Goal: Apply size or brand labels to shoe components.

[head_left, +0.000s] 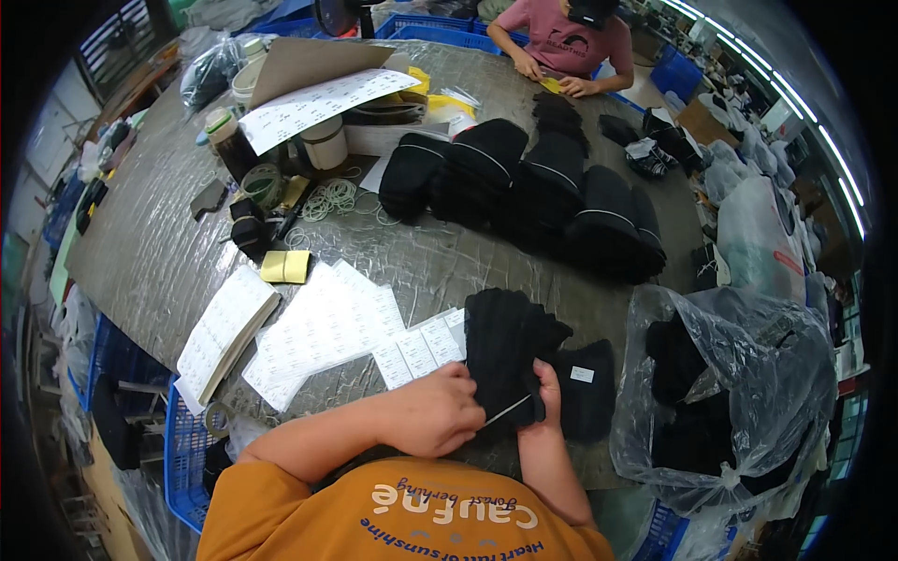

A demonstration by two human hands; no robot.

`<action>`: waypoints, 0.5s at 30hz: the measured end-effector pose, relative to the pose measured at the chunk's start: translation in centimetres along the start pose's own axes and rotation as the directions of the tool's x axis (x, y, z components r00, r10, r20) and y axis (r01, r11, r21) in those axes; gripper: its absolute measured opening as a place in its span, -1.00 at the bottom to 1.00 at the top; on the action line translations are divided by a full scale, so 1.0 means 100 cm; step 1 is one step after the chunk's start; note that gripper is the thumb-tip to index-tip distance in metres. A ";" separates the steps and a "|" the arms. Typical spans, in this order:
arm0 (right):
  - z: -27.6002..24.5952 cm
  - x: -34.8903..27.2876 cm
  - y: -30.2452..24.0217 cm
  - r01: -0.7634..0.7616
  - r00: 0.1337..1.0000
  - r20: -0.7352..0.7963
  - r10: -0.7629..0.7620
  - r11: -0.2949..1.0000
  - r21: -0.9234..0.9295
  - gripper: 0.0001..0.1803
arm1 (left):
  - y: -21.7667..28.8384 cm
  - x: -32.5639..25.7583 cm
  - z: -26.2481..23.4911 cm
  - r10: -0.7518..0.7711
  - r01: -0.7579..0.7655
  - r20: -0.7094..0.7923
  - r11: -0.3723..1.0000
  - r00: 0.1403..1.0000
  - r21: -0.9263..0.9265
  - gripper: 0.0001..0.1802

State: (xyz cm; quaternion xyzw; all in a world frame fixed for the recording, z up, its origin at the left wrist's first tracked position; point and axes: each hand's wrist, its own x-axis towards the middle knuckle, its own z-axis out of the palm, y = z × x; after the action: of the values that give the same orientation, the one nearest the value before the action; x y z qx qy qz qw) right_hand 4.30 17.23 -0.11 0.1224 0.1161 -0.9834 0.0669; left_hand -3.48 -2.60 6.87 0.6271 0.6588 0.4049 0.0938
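A bundle of black cloth pieces (505, 337), gloves or socks by the look of it, stands in front of me at the table's near edge. My right hand (543, 397) grips its lower right side, thumb up along the edge. My left hand (435, 411) is closed at the bundle's left side, fingers curled. A pale elastic band (508, 410) runs taut across the bundle's lower part to the left fingers, whose tips are partly hidden. Just right of the right hand lies another black piece (589, 411) with a small white label (581, 374) on it.
White label sheets (327, 323) lie left of my hands, near a yellow pad (286, 266) and loose rubber bands (329, 199). Banded black bundles (533, 187) line up beyond. A clear plastic bag (730, 402) stands at right. A co-worker (571, 47) works across the table.
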 end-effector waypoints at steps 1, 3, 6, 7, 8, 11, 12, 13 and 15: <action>-0.003 -0.001 0.002 -0.043 0.999 0.021 0.042 0.999 0.024 -0.37 | 0.004 -0.003 0.000 -0.017 0.022 0.121 0.999 0.993 -0.040 -0.88; -0.007 -0.005 0.010 -0.068 0.998 0.011 0.067 0.995 0.067 -0.35 | 0.005 -0.011 0.004 -0.016 0.055 0.280 0.990 0.960 -0.132 -0.84; -0.013 -0.008 0.016 -0.118 0.992 0.062 0.108 0.974 0.193 -0.30 | 0.006 -0.014 0.001 0.008 0.043 0.415 0.993 0.910 -0.113 -0.77; -0.012 -0.009 0.017 -0.083 0.996 0.043 0.076 0.977 0.197 -0.29 | 0.006 -0.015 0.001 0.006 0.045 0.414 0.993 0.910 -0.114 -0.77; -0.010 -0.009 0.019 -0.047 0.999 0.024 0.043 0.979 0.200 -0.29 | 0.006 -0.017 0.003 0.014 0.032 0.436 0.995 0.900 -0.098 -0.74; -0.003 -0.008 0.026 0.258 0.963 0.046 -0.265 0.958 0.126 -0.26 | 0.005 -0.022 0.002 -0.067 0.135 0.508 0.986 0.859 -0.098 -0.71; -0.007 -0.010 0.021 0.259 0.963 0.043 -0.266 0.958 0.123 -0.26 | 0.004 -0.025 0.000 -0.154 0.252 0.561 0.962 0.814 -0.102 -0.69; -0.010 -0.011 0.014 0.280 0.959 0.029 -0.283 0.957 0.077 -0.26 | -0.001 -0.028 0.000 -0.151 0.250 0.560 0.963 0.814 -0.104 -0.69; -0.017 -0.012 0.003 0.301 0.953 0.014 -0.302 0.953 0.029 -0.26 | -0.014 -0.037 0.000 -0.356 0.317 0.603 0.932 0.714 0.175 -0.70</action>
State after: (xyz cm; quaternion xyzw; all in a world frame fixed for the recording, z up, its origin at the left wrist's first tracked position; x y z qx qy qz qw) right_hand 5.93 17.46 -1.45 0.0952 0.1196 -0.9846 -0.0844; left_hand -3.82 -5.73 4.50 0.5976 0.7043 0.1300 0.3605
